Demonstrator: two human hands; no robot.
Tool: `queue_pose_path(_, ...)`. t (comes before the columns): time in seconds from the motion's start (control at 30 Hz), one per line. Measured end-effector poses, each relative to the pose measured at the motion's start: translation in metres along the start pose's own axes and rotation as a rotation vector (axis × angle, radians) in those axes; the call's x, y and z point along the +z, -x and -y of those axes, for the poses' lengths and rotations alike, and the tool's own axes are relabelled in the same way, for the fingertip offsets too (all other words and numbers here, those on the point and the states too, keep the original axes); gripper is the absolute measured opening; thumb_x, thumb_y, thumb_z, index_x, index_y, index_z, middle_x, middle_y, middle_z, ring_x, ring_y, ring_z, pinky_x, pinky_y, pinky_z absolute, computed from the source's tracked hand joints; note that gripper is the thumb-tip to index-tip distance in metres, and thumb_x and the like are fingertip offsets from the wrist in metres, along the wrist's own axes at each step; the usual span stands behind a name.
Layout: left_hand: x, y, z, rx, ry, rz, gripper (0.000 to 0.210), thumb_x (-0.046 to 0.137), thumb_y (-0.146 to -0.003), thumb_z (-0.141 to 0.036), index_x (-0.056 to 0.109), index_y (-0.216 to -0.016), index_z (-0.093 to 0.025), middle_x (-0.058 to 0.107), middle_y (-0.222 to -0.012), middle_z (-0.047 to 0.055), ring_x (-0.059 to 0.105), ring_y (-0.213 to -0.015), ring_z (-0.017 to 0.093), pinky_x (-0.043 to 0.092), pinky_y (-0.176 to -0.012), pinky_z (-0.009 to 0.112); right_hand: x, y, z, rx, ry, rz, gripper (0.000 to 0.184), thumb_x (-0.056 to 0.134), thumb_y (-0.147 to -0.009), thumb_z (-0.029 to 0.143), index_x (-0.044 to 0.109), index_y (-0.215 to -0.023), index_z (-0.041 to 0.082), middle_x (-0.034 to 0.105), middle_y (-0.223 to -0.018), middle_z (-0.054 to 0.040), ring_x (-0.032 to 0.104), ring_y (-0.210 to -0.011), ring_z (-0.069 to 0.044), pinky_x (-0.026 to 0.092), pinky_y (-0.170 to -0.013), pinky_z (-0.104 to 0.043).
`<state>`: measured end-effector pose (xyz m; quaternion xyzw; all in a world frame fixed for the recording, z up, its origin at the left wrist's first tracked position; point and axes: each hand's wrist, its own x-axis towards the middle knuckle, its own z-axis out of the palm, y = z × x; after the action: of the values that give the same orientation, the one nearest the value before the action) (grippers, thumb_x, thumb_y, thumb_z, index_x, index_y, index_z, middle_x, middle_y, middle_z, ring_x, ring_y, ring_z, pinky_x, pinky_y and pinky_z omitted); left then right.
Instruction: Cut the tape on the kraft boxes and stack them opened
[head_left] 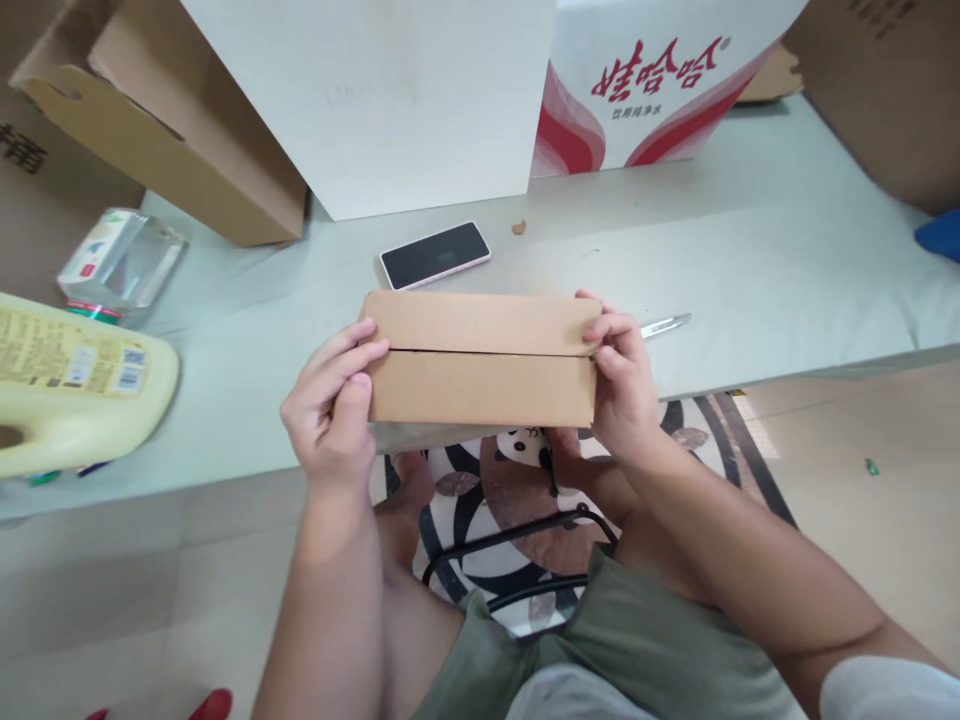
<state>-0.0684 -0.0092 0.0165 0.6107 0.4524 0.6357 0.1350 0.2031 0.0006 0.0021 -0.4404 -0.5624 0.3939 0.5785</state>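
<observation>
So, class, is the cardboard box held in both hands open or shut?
Shut: the cardboard box shows only a thin dark seam between two flat panels, with no flap raised.

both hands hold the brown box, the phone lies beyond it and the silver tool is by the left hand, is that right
Not quite: the head view shows the silver tool by the right hand, not the left hand. Both do hold the brown box, and the phone lies beyond it.
</observation>
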Motion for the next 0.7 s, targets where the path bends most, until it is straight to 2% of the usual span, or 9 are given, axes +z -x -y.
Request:
queue_pose_path(0.1,-0.005,-0.007,0.007,-0.059,0.077,-0.054,0.031,0.063,-0.080,-0.010,0.084,-0.100,-0.024,0.082,-0.116,0.000,0.072,-0.112,0.022,0.053,-0.109,0.042,-0.002,0.000,-0.007,-0.047,0.057,0.010,0.051,0.043,-0.094,0.067,0.046,-0.133,0.035,0.046,-0.159,-0.0075,0.042,-0.152,-0.031,0.041,-0.120,-0.056)
queue_pose_path(0.2,-0.017,-0.017,0.018,-0.229,0.171,-0.257,0.030,0.058,-0.068,-0.013,0.082,-0.084,-0.020,0.083,-0.100,0.001,0.073,-0.108,0.023,0.049,-0.114,0.047,-0.003,0.001,-0.010,0.048,0.147,0.012,0.062,0.044,-0.096,0.065,0.033,-0.149,0.035,0.041,-0.165,-0.0085,0.039,-0.155,-0.027,0.036,-0.127,-0.054)
queue_pose_path(0.27,-0.024,-0.023,0.025,-0.365,0.190,-0.421,0.027,0.055,-0.062,-0.017,0.077,-0.077,-0.019,0.081,-0.091,0.002,0.072,-0.103,0.024,0.052,-0.109,0.049,-0.001,0.002,-0.009,0.176,0.183,0.109,0.064,0.044,-0.098,0.064,0.035,-0.151,0.030,0.042,-0.165,-0.0119,0.040,-0.155,-0.027,0.036,-0.127,-0.054)
queue_pose_path(0.33,-0.029,-0.026,0.029,-0.513,0.178,-0.505,0.022,0.055,-0.058,-0.020,0.071,-0.073,-0.020,0.076,-0.079,-0.001,0.070,-0.087,0.022,0.059,-0.090,0.043,0.003,0.004,-0.006,0.212,0.180,0.280,0.066,0.041,-0.100,0.066,0.038,-0.152,0.026,0.043,-0.165,-0.0141,0.040,-0.155,-0.029,0.036,-0.127,-0.055)
queue_pose_path(0.4,-0.027,-0.025,0.027,-0.643,0.196,-0.449,0.014,0.060,-0.057,-0.022,0.067,-0.068,-0.021,0.068,-0.066,-0.003,0.061,-0.069,0.017,0.055,-0.069,0.031,0.009,0.009,-0.002,0.108,0.168,0.439,0.071,0.041,-0.099,0.068,0.036,-0.156,0.025,0.042,-0.166,-0.0145,0.039,-0.156,-0.030,0.034,-0.129,-0.055)
queue_pose_path(0.47,-0.019,-0.022,0.019,-0.747,0.260,-0.320,0.011,0.067,-0.059,-0.028,0.067,-0.068,-0.021,0.064,-0.064,-0.003,0.057,-0.067,0.015,0.051,-0.061,0.025,0.016,0.014,0.000,-0.062,0.184,0.517,0.079,0.042,-0.099,0.068,0.026,-0.162,0.024,0.036,-0.169,-0.0153,0.035,-0.158,-0.030,0.030,-0.130,-0.055)
queue_pose_path(0.53,-0.009,-0.017,0.009,-0.831,0.298,-0.257,0.023,0.071,-0.065,-0.041,0.071,-0.076,-0.021,0.073,-0.078,-0.001,0.066,-0.089,0.019,0.055,-0.070,0.025,0.022,0.020,0.002,-0.199,0.236,0.533,0.083,0.045,-0.099,0.065,0.018,-0.166,0.023,0.034,-0.168,-0.0171,0.032,-0.158,-0.031,0.032,-0.129,-0.055)
queue_pose_path(0.6,-0.002,-0.012,0.001,-0.884,0.280,-0.200,0.048,0.068,-0.069,-0.065,0.074,-0.080,-0.019,0.077,-0.089,0.004,0.066,-0.113,0.028,0.059,-0.083,0.030,0.025,0.026,0.005,-0.300,0.297,0.504,0.083,0.047,-0.099,0.063,0.019,-0.167,0.023,0.038,-0.162,-0.0182,0.032,-0.158,-0.033,0.034,-0.128,-0.056)
queue_pose_path(0.7,0.000,-0.005,-0.004,-0.931,0.251,-0.113,0.082,0.064,-0.058,-0.092,0.077,-0.093,-0.019,0.080,-0.109,0.010,0.056,-0.137,0.040,0.057,-0.105,0.044,0.026,0.032,0.014,-0.440,0.356,0.406,0.080,0.050,-0.097,0.058,0.026,-0.165,0.023,0.045,-0.148,-0.0166,0.035,-0.154,-0.034,0.035,-0.127,-0.056)
